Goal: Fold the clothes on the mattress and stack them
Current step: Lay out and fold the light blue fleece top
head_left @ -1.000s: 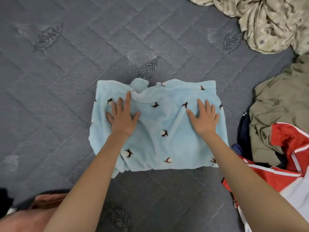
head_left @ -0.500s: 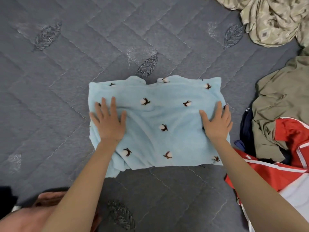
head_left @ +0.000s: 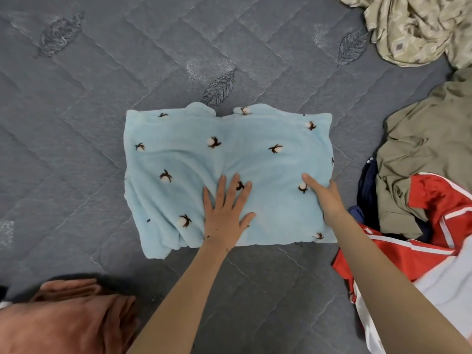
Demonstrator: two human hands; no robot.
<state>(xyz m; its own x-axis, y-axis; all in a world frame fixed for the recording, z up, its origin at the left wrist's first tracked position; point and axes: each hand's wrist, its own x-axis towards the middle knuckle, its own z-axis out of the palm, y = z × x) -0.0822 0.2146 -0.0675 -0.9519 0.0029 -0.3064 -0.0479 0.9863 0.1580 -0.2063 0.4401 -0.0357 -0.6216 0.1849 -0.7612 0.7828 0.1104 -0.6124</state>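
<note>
head view, left hand (head_left: 226, 213) flat, fingers wide on blue fleece (head_left: 204, 159), right hand (head_left: 324, 198) fingers pinching its edge

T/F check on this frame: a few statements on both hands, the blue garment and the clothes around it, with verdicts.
1. The left hand lies flat, fingers spread, on the light blue garment. True.
2. The garment is plain. False: small brown-and-white motifs are scattered over it.
3. The right hand is at the garment's right edge, thumb on top. True.
4. The red and white jacket lies left of the garment. False: it is to the right; a brown cloth is at lower left.
5. The garment lies on a grey quilted mattress. True.
</note>
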